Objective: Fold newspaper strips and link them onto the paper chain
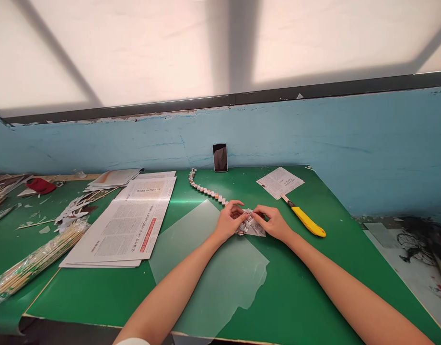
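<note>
Pinched between the fingertips of the left hand (232, 220) and right hand (272, 221), the folded-paper chain (208, 192) trails away toward eleven o'clock, its long axis gently curved.

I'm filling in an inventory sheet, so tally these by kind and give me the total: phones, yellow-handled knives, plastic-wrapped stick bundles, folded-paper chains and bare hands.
Phone: 1
Yellow-handled knife: 1
Plastic-wrapped stick bundle: 1
Folded-paper chain: 1
Bare hands, left hand and right hand: 2
Total: 6
</note>
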### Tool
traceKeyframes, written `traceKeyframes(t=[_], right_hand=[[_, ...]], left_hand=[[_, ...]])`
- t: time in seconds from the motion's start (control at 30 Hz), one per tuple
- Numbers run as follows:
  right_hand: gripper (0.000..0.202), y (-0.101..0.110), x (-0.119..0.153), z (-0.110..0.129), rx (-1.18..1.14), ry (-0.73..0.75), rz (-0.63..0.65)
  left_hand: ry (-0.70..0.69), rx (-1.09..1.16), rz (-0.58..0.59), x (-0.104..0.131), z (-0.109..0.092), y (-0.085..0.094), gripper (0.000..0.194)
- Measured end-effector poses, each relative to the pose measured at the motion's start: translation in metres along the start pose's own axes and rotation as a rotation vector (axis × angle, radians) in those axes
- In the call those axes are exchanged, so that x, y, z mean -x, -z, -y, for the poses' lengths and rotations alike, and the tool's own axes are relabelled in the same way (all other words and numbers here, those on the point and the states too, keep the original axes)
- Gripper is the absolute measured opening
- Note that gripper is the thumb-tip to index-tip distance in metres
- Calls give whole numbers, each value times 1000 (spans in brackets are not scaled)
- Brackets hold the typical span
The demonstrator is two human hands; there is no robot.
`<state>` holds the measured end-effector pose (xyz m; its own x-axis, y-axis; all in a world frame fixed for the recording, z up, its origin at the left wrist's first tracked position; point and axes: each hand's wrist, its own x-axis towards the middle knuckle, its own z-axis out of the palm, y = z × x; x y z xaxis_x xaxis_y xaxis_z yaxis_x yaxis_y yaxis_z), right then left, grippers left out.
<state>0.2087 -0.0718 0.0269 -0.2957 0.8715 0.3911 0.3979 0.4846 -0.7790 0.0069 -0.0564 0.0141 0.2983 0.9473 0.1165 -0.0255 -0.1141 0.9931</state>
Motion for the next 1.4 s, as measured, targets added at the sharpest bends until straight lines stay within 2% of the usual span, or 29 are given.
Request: traceKeyframes(t=[0.1,0.37,0.57,0.67,0.77,0.9,1.0,1.1,1.4], right_hand=[[40,-2,0,2,35,33,-15],[36,-16,4,9,67,59,-166],[35,-13,4,-2,33,65,-116],[34,-10,1,-9,-32,12,-51],[23,-8,-2,-12,-170,-71,-69],[36,-9,-2,-9,-315,-58,-43],[26,-8,-1,-5,-256,15,-18],[20,-7,-1,-3,-209,53,-57],[17,-14,0,-3,-140,41,-162]], left_hand=[[-8,-12,-6,-1,0,0,49],[21,70,-14,-3,-3,1,53],[33,63,47,-3,-3,1,55],[35,67,79,-2,-3,1,56],[61,84,92,-2,-4,2,59],[116,116,107,-5,-5,5,64],[136,132,124,-6,-5,6,66],[136,137,147,-6,-7,7,63],[138,130,184,-6,-7,7,61]])
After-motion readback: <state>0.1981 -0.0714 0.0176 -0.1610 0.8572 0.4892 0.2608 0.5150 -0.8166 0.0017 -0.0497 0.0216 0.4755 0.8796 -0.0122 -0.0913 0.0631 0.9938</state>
